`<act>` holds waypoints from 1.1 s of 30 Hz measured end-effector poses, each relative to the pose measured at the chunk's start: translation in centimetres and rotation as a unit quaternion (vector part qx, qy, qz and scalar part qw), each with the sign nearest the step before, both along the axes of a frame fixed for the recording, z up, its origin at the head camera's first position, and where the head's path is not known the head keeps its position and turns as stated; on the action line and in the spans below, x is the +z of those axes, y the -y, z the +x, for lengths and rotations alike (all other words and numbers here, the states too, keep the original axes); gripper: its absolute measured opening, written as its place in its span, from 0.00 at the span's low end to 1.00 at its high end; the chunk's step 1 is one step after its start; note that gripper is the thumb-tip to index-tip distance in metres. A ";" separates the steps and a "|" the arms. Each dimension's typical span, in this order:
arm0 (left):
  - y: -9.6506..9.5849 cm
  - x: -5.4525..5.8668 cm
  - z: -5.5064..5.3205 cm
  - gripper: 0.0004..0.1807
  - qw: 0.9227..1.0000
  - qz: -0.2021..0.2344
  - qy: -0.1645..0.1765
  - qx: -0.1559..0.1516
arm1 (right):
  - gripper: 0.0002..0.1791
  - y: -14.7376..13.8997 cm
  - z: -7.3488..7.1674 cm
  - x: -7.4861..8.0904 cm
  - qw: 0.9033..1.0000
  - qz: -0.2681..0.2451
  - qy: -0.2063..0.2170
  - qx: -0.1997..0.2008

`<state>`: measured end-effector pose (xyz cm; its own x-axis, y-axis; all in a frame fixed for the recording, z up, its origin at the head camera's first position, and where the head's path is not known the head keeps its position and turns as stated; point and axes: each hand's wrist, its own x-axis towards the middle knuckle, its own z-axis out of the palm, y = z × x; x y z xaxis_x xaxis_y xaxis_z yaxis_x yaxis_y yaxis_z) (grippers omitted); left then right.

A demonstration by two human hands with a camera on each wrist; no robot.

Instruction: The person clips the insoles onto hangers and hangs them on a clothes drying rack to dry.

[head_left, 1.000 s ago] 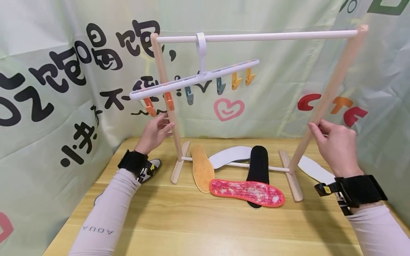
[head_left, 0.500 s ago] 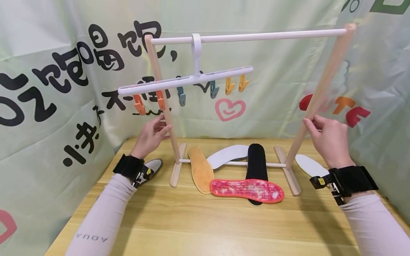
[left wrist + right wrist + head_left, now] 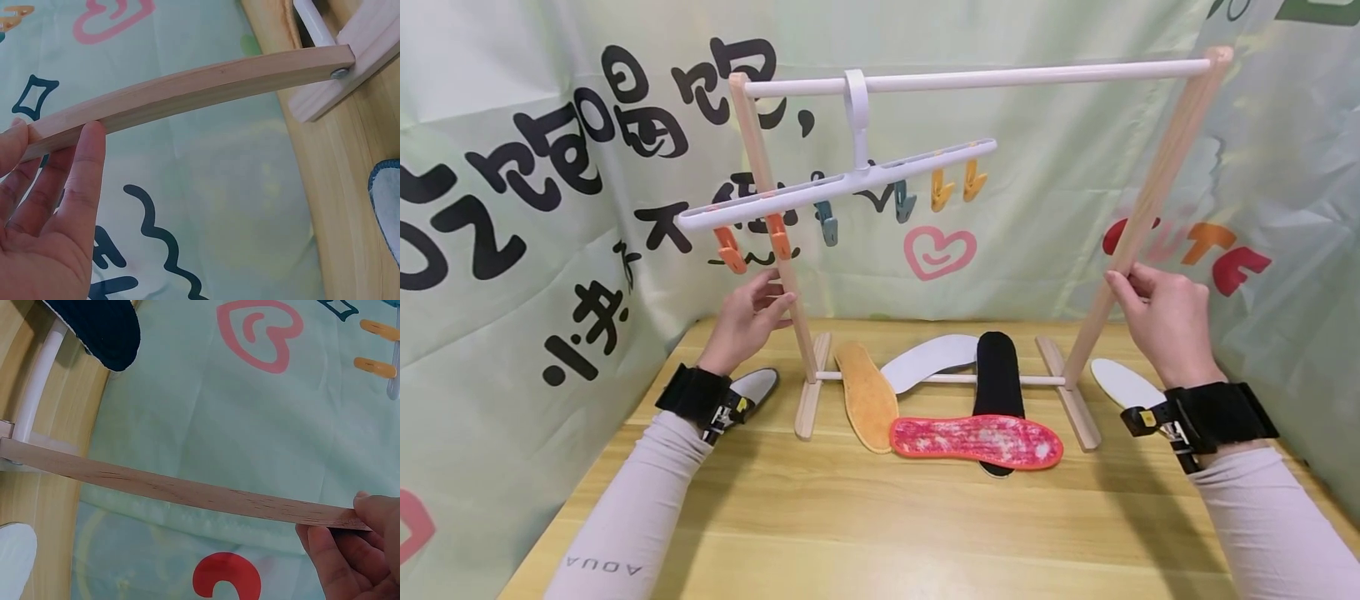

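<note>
A wooden rack (image 3: 1165,179) with a white top bar stands on the table. My left hand (image 3: 745,323) holds its left post (image 3: 187,87), thumb on one side and fingers on the other. On the opposite side, my right hand (image 3: 1168,321) pinches the right post (image 3: 156,485) between thumb and fingers. A white clip hanger (image 3: 842,185) hooks over the top bar left of its middle, its left end nearer me. From it dangle orange clips (image 3: 778,237), blue-grey clips (image 3: 827,225) and yellow clips (image 3: 973,181), with nothing in them.
A tan insole (image 3: 867,400), a white insole (image 3: 932,358) and a black insole (image 3: 997,375) lie at the rack's lower bar (image 3: 1037,381). A red patterned insole (image 3: 977,442) crosses the black one. Other insoles (image 3: 1123,383) lie outside both feet. Printed cloth (image 3: 1037,242) hangs behind.
The rack has shifted a little to the left, both hands moving with it. Its right foot now sits slightly farther back. The hanger has swung slightly on the bar.
</note>
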<state>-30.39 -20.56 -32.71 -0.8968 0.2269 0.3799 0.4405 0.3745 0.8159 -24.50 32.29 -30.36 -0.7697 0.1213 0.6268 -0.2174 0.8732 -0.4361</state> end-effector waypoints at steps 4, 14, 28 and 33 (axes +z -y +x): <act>0.1 0.1 0.2 0.25 1.000 0.004 0.007 0.001 | 0.23 0.1 0.0 -0.1 1.000 -0.005 0.001 0.000; 0.2 0.2 0.3 0.25 1.000 0.002 0.013 0.006 | 0.24 0.2 -0.1 -0.2 1.000 -0.011 0.004 -0.003; -0.1 0.3 0.3 0.24 1.000 -0.015 0.013 0.018 | 0.24 0.4 -0.3 -0.2 1.000 -0.010 0.004 -0.008; -0.2 0.6 0.4 0.25 0.999 -0.022 0.018 0.018 | 0.23 0.3 -0.1 -0.2 1.000 -0.007 0.008 -0.010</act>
